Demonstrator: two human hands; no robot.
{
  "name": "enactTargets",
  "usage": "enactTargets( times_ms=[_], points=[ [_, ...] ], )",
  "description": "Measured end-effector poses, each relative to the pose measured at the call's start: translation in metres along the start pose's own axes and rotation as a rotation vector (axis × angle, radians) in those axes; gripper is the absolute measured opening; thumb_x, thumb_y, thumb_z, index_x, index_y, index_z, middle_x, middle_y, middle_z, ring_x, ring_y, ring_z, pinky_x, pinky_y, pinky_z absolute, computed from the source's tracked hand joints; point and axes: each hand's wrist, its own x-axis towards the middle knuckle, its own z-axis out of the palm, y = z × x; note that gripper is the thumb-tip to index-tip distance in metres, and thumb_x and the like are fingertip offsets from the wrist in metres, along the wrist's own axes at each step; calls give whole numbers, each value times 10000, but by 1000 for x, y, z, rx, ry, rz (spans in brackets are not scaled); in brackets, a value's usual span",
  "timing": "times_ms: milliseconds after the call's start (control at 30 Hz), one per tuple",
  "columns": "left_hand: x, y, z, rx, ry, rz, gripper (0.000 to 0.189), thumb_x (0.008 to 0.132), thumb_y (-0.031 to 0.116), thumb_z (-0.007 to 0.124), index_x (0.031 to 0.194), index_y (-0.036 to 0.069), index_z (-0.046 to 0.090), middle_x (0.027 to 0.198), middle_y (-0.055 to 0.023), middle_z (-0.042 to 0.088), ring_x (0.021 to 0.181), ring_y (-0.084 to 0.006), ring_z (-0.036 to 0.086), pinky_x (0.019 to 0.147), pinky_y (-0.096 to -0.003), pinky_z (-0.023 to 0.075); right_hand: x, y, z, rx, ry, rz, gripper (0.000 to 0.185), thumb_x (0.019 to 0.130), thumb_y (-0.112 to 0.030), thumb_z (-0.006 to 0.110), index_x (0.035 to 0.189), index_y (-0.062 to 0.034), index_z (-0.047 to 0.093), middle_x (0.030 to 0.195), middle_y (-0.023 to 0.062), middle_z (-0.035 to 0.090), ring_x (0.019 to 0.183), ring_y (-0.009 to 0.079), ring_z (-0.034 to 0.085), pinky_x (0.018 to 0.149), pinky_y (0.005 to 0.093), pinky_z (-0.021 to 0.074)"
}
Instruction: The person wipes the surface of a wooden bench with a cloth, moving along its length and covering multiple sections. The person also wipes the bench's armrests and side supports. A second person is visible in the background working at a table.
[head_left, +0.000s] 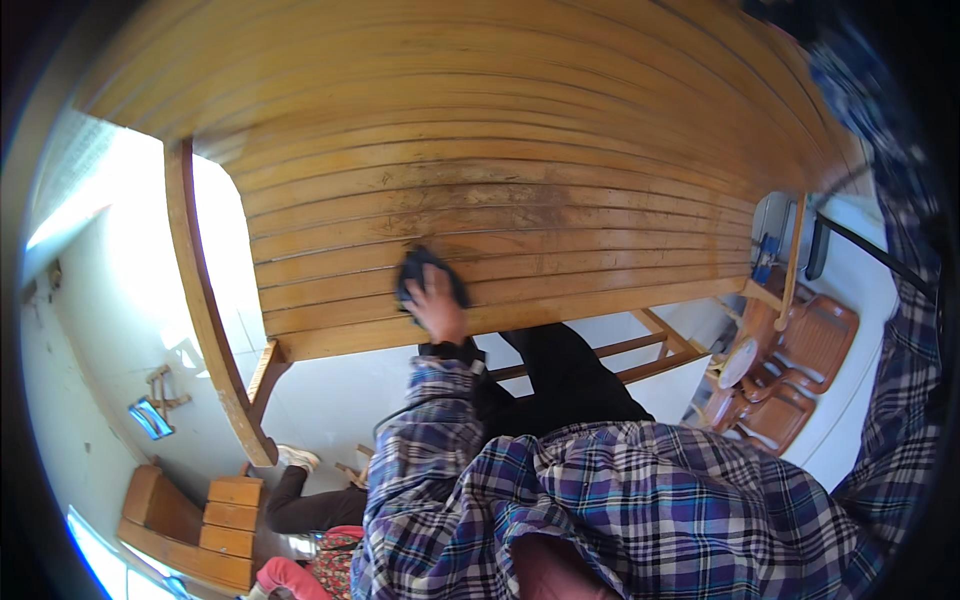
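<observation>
My left hand (439, 304) presses and grips a dark, bunched cloth (411, 271) on the slatted wooden surface of a bench-like piece of furniture (337, 262), near its front edge. Scuffs and dark worn marks (517, 196) spread over the slats up and to the right of the cloth. The hand is slightly blurred. My right hand is out of view; its plaid sleeve (892, 187) reaches up along the right rim of the picture.
Wooden side frames (199, 262) stand at both ends of the slatted furniture. A person in a red top (337, 562) and dark trousers is at lower left, near a wooden seat (229, 525). A small folding stool (154, 412) is on the floor. Brown chairs (814, 341) stand at right.
</observation>
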Motion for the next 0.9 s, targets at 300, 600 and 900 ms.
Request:
enactTargets(
  times_ms=[300, 600, 900],
  points=[
    [-57, 68, -46, -1222, -452, -67, 508, 780, -43, 465, 1264, 67, 569, 1144, -220, 627, 1010, -379, 633, 877, -396, 509, -59, -140, -3, 883, 177, 638, 290, 904, -120, 576, 1192, -135, 597, 1343, 54, 529, 1264, 224, 477, 1091, 392, 378],
    [-101, 68, -218, -2034, -683, -81, 632, 753, -12, 629, 1351, 23, 427, 1252, -144, 561, 1136, -322, 566, 1002, -439, 462, -146, -403, -117, 1519, 57, 1675, 465, 922, -290, 578, 1336, -96, 491, 1382, 93, 493, 1298, 252, 434, 1082, 382, 345],
    [-88, 140, -242, -1763, -605, 289, 735, 767, 234, 776, 1361, 20, 400, 1289, -112, 523, 1196, -261, 504, 1032, -386, 402, -74, -429, -115, 2069, 1331, 1804, 417, 953, -308, 581, 1234, -3, 536, 1122, 24, 605, 1046, 108, 551, 938, 257, 420]
  ],
)
